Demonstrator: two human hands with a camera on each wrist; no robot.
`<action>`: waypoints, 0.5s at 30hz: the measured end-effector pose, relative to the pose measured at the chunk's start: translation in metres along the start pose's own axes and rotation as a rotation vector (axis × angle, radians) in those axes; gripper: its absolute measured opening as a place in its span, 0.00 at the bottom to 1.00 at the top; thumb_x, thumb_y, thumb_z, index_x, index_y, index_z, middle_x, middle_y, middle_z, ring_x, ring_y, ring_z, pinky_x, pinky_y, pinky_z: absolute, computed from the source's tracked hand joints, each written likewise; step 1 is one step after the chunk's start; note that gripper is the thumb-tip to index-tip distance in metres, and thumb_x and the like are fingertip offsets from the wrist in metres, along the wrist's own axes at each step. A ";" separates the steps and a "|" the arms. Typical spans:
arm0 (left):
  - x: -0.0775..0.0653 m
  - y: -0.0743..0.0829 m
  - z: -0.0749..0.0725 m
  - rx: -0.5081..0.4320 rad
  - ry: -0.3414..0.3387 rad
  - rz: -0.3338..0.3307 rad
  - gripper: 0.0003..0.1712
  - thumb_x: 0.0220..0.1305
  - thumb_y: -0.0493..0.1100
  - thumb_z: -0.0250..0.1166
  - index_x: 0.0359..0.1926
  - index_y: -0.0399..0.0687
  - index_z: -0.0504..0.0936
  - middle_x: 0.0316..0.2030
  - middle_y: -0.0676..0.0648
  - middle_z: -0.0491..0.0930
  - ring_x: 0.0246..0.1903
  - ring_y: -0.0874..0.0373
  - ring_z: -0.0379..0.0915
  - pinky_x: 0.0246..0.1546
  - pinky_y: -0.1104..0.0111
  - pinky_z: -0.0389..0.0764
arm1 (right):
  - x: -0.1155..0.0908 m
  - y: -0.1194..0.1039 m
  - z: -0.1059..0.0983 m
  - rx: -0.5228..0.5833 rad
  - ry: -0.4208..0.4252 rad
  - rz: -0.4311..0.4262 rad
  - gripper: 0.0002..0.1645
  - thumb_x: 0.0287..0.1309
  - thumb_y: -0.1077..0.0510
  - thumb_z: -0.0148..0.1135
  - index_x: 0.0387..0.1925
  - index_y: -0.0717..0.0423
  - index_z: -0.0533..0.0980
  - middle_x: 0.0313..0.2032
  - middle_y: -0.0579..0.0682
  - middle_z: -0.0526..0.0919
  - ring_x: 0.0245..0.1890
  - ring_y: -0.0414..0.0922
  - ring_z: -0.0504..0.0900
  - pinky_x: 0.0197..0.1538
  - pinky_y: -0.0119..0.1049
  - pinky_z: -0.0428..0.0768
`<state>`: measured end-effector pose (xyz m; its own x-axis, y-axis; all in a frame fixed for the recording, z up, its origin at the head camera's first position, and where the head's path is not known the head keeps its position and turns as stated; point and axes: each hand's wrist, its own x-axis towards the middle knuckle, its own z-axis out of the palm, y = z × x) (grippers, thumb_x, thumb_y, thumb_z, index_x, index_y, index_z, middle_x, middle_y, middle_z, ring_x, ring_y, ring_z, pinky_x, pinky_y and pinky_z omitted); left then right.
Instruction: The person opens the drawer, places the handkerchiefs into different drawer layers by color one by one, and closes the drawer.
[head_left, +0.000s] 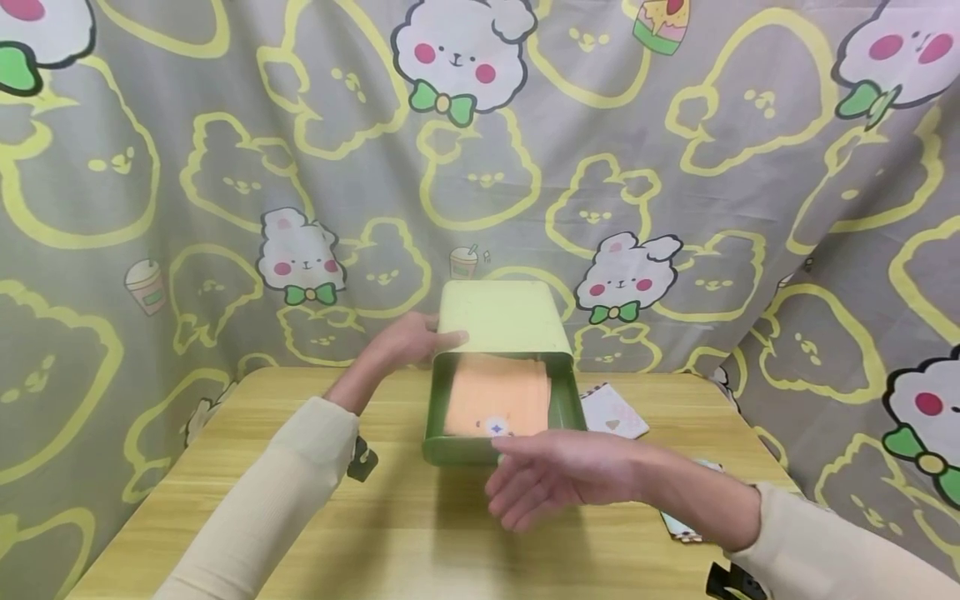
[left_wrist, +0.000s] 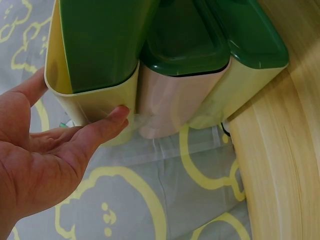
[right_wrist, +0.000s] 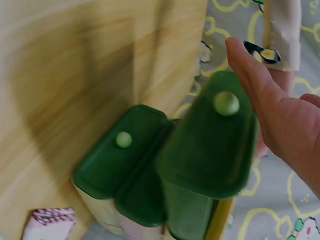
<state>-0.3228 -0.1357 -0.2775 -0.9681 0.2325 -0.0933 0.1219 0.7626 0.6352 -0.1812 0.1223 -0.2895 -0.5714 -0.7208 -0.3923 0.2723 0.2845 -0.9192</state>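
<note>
In the head view, a dark green drawer (head_left: 430, 408) is pulled well out of the pale yellow casing (head_left: 498, 312), the top tier of a stacked drawer unit. A folded orange cloth (head_left: 498, 392) with a small printed figure lies inside. My left hand (head_left: 405, 340) steadies the casing, thumb on its top and straight fingers along its side, as the left wrist view also shows. Close to the drawer's front edge is my right hand (head_left: 562, 475), holding nothing, fingers loosely bent. A round pale green knob (right_wrist: 226, 103) on the drawer front shows in the right wrist view, beside this hand.
Below the top tier are a pink casing (left_wrist: 167, 97) and a pale lower casing (left_wrist: 240, 85), their drawers pushed in. A white folded cloth (head_left: 613, 410) lies on the wooden table (head_left: 330, 533) right of the unit. Another cloth (head_left: 678, 527) is partly hidden under my right forearm. A patterned curtain (head_left: 480, 192) hangs behind.
</note>
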 end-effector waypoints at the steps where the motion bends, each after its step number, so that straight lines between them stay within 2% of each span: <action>1: 0.000 0.000 0.000 0.002 -0.001 0.002 0.46 0.64 0.74 0.59 0.73 0.52 0.70 0.58 0.40 0.82 0.48 0.47 0.82 0.57 0.48 0.79 | 0.001 0.003 0.001 -0.002 0.009 0.012 0.38 0.74 0.38 0.49 0.56 0.73 0.74 0.46 0.61 0.86 0.44 0.51 0.87 0.57 0.48 0.84; 6: 0.001 0.000 0.000 0.013 0.000 0.004 0.46 0.64 0.74 0.59 0.73 0.52 0.70 0.55 0.41 0.84 0.46 0.49 0.82 0.55 0.50 0.80 | 0.005 0.015 0.001 -0.004 0.044 0.041 0.40 0.75 0.40 0.49 0.61 0.76 0.70 0.51 0.64 0.83 0.49 0.52 0.85 0.59 0.48 0.82; 11: 0.001 0.000 0.000 0.012 0.000 0.013 0.47 0.64 0.74 0.59 0.74 0.52 0.69 0.56 0.40 0.83 0.45 0.49 0.82 0.54 0.51 0.80 | 0.007 0.022 0.001 0.017 0.045 0.055 0.45 0.75 0.40 0.50 0.65 0.81 0.63 0.58 0.69 0.78 0.58 0.59 0.80 0.64 0.51 0.78; 15: 0.001 -0.001 0.000 0.010 0.001 0.021 0.46 0.65 0.74 0.59 0.74 0.51 0.69 0.56 0.40 0.83 0.45 0.49 0.82 0.55 0.51 0.80 | 0.008 0.025 0.000 0.033 0.057 0.061 0.45 0.75 0.42 0.52 0.66 0.82 0.61 0.61 0.73 0.75 0.63 0.65 0.76 0.66 0.54 0.76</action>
<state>-0.3240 -0.1365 -0.2783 -0.9655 0.2482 -0.0789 0.1448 0.7634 0.6295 -0.1788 0.1235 -0.3160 -0.5957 -0.6656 -0.4497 0.3331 0.3048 -0.8923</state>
